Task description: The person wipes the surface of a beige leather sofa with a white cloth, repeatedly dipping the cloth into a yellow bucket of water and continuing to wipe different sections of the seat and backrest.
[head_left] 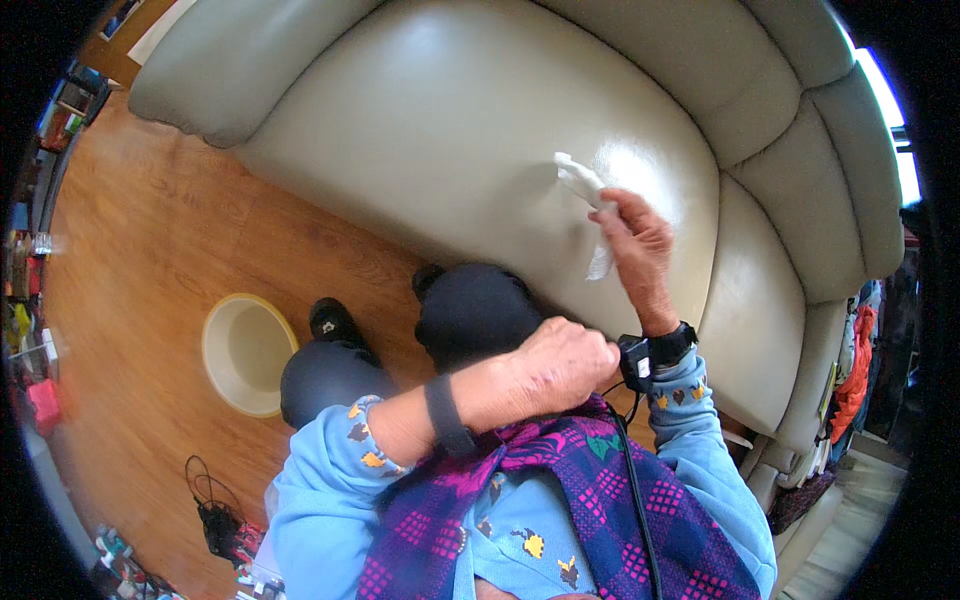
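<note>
A crumpled white tissue or thin cloth [580,180] is pinched in my right hand [641,245], above the seat of a grey-beige leather sofa [420,130]. One end sticks out past my fingertips and another hangs below them. My left hand [565,360] crosses in front of me, closed, its knuckles beside the small black device [635,363] strapped at my right wrist. Whatever its fingers hold, if anything, is hidden. A shiny patch [635,165] shows on the seat just beyond my right hand.
A pale round basin [206,345] with a yellowish rim stands on the wooden floor [140,260], left of my legs. Black cables [212,500] lie at the lower left. An orange cloth [855,375] and other clothes are piled at the right. A black cord [635,480] runs down my front.
</note>
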A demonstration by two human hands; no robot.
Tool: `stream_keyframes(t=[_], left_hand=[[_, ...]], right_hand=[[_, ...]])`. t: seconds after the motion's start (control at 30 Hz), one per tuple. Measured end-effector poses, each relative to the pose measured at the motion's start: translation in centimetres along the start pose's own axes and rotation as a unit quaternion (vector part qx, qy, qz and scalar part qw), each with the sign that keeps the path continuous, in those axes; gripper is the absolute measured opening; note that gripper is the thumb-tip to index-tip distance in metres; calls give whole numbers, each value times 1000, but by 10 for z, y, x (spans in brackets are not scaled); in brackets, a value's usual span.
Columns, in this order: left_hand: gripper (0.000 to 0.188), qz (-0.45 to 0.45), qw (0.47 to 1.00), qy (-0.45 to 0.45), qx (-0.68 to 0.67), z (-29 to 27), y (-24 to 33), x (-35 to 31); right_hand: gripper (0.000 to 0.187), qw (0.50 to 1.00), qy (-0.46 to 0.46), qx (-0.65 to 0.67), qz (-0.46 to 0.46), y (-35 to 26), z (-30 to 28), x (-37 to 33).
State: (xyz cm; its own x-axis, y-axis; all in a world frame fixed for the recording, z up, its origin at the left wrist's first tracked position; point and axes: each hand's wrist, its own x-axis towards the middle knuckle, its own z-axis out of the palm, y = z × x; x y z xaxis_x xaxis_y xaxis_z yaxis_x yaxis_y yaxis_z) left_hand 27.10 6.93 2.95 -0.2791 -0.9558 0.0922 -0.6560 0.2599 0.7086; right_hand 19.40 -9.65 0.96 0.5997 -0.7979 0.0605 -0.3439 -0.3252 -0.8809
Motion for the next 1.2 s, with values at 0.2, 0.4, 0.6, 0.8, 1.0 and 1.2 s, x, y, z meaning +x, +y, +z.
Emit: stream_keyframes(t=[0.2, 0.4, 0.6, 0.8, 1.0, 1.2], left_hand=[[17, -183, 958, 216, -46, -26, -24, 5], [35, -273, 891, 235, -276, -46, -46, 19], [25, -221, 759, 292, -539, -50, -36, 23], [20, -240, 797, 334, -442, -52, -36, 12], [18, -204, 752, 315, -542, -53, -44, 11], [15, -184, 664, 336, -642, -62, -54, -2]], right_hand=[[42, 930, -1, 345, 127, -7, -12, -12], [40, 884, -65, 444, 131, -18, -16, -25], [35, 859, -148, 466, 152, -27, -11, -33], [39, 962, -101, 239, 81, -48, 1, -41], [25, 894, -149, 390, 163, -33, -1, -34], [40, 769, -172, 564, 247, -11, -2, -29]])
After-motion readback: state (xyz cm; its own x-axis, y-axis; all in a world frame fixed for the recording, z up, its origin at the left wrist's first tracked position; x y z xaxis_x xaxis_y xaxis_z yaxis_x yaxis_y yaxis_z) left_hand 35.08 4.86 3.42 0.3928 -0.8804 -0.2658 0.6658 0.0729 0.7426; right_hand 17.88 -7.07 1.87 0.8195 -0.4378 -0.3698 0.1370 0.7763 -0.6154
